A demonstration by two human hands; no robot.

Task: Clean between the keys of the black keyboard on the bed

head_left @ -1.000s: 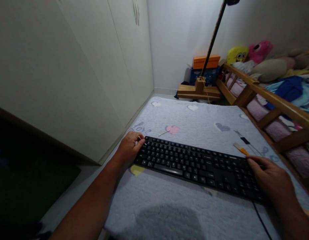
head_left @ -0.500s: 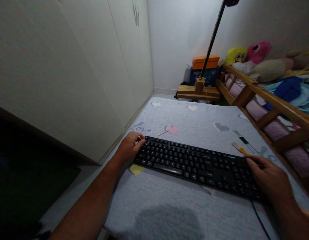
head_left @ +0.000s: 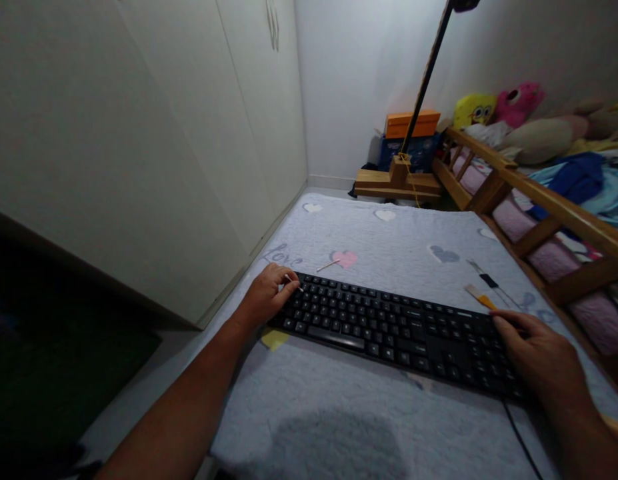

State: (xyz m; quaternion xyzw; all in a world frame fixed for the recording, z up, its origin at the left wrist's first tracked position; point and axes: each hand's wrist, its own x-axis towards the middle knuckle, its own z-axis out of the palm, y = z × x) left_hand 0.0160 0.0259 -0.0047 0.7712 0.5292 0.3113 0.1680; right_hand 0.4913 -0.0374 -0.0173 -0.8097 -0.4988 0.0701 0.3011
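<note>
A black keyboard (head_left: 359, 317) lies on a pale blue cloth (head_left: 339, 407) printed with hearts. Over its upper left corner, my left hand (head_left: 269, 293) pinches a cotton swab (head_left: 294, 283), whose tip reaches down to the keys. My right hand (head_left: 543, 353) grips the keyboard's right end, thumb on top and the other fingers mostly hidden. Just behind the keyboard, a second cotton swab (head_left: 329, 265) rests by a pink heart. Close to my right hand lie a brush (head_left: 480, 296) with an orange handle and a tweezer-like metal tool (head_left: 491, 281) with a black middle.
White cabinet doors (head_left: 189, 133) rise along the left. On the right runs a wooden bed rail (head_left: 553, 193), with plush toys (head_left: 473, 111) and clothes behind it. A pole on a wooden base (head_left: 399, 180) and an orange box (head_left: 412, 124) stand at the back. The keyboard's cable (head_left: 521, 440) trails toward me.
My left hand has slid slightly right with the cotton swab, from the keyboard's corner onto the neighbouring keys. My right hand keeps its grip, and the keyboard has hardly moved.
</note>
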